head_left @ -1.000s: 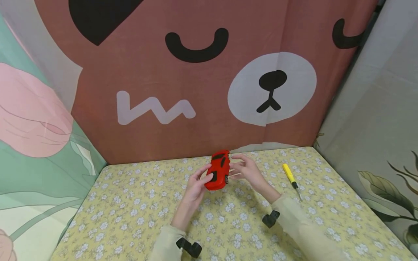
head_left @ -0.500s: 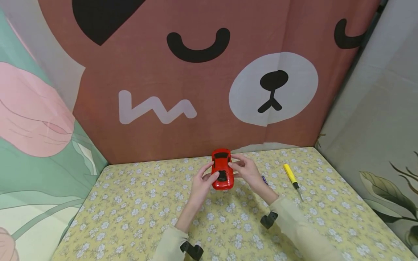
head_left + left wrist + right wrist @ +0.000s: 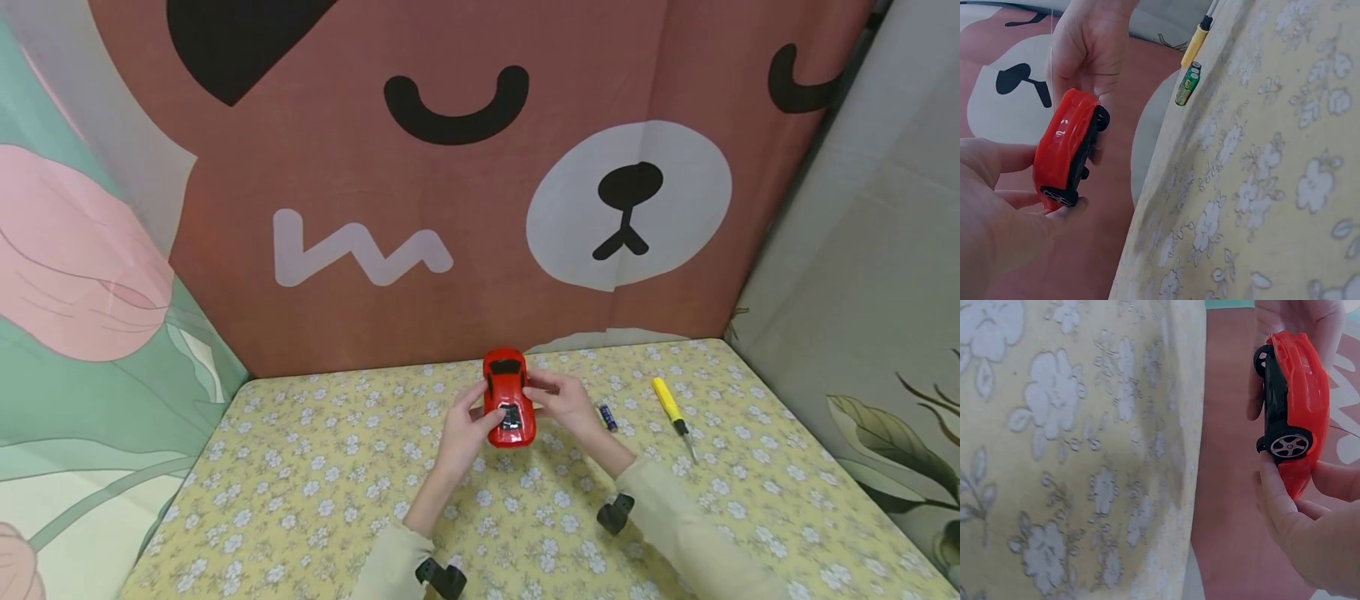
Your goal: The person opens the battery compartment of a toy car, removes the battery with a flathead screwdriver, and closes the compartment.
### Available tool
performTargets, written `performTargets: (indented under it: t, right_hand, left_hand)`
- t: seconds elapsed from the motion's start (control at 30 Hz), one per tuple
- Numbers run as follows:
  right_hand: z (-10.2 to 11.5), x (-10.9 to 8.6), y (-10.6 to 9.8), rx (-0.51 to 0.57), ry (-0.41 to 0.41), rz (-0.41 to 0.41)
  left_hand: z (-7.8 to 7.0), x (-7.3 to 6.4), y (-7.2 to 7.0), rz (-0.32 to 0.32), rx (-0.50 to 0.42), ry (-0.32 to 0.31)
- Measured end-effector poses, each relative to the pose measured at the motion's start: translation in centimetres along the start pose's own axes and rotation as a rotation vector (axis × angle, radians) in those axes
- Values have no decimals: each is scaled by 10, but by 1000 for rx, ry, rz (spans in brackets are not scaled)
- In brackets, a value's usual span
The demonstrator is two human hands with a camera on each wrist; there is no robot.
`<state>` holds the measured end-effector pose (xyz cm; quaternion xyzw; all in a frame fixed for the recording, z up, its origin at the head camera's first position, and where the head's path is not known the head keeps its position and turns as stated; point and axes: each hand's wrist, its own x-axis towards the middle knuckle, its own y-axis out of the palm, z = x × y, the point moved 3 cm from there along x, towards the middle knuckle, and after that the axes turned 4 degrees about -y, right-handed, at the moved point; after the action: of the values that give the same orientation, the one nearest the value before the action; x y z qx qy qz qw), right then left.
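A red toy car with black windows and black wheels is held between both hands above the table's far part, roof towards the head camera. My left hand grips its left side, with the thumb at the dark rear window and fingers under the body. On the other side my right hand pinches the car's edge between thumb and fingers. The left wrist view shows the car off the cloth, its dark underside turned towards the table. In the right wrist view a spoked wheel sits just above the right fingers.
Batteries lie on the flowered tablecloth just right of my right hand; the left wrist view shows green batteries side by side. Farther right is a screwdriver with a yellow handle. A bear-print curtain hangs behind the table.
The car has turned from tilted on its side to roof-up and come slightly lower. My right hand has closed onto its right side. The batteries, earlier hidden behind that hand, now show.
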<state>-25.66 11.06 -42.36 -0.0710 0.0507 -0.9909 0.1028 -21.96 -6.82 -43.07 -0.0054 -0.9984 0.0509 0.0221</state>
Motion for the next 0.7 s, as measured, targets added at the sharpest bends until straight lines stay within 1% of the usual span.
performTargets:
  t: [0.1, 0.2, 0.33, 0.4, 0.53, 0.6, 0.7]
  right_hand:
    - [-7, 1, 2, -15, 1, -10]
    - [-13, 1, 5, -47, 37, -21]
    - [-21, -1, 8, -96, 91, -5]
    - [-24, -1, 9, -127, 91, 8]
    - [-30, 0, 9, -174, 45, 38]
    - [-32, 0, 9, -172, 34, 49]
    - [-34, -1, 9, -157, 52, 67]
  left_hand:
    - [4, 0, 0, 2, 34, 14]
    - [10, 0, 1, 9, 67, 17]
    - [18, 0, 3, 6, 88, -5]
    - [20, 0, 3, 2, 91, -17]
    - [25, 0, 4, 4, 101, -32]
    - [26, 0, 5, 3, 109, -40]
    - [28, 0, 6, -1, 127, -48]
